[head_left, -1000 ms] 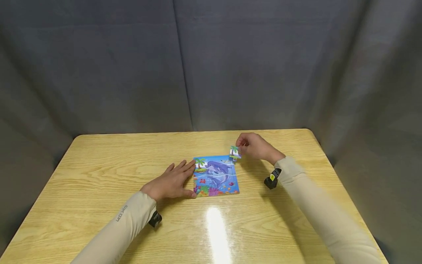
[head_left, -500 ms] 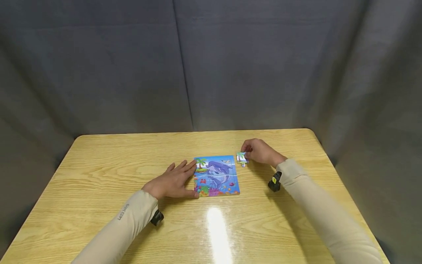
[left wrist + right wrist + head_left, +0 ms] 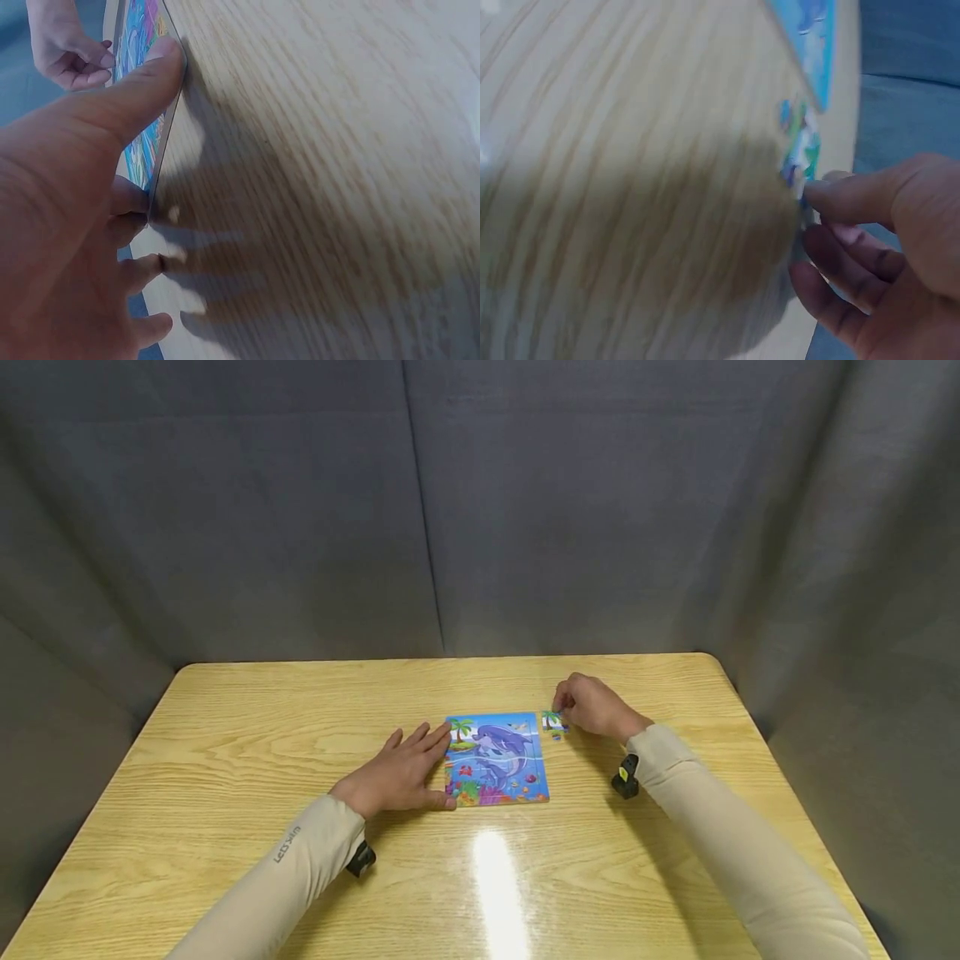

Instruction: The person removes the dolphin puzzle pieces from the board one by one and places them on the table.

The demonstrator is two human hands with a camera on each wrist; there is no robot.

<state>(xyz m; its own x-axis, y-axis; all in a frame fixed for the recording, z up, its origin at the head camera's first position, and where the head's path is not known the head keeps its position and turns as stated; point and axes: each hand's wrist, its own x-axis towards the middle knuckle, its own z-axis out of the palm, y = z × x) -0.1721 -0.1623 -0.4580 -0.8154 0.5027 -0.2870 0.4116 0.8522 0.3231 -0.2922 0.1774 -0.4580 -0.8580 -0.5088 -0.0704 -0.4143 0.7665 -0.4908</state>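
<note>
Now, right of the frame's centre, the right hand (image 3: 592, 704) pinches the palm-tree piece (image 3: 552, 722), which is to its left, tab toward the bottom, just beside the dolphin puzzle (image 3: 498, 760), whose left edge the spread left hand (image 3: 399, 775) touches.

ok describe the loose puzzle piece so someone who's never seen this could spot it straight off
On the wood-grain table, find the square dolphin jigsaw puzzle. Just off the far end of its right side, pinched by the person's right hand, is the small palm-tree puzzle piece. Unlike the joined-up puzzle, it stands alone, with a rounded tab jutting from its near side.
</note>
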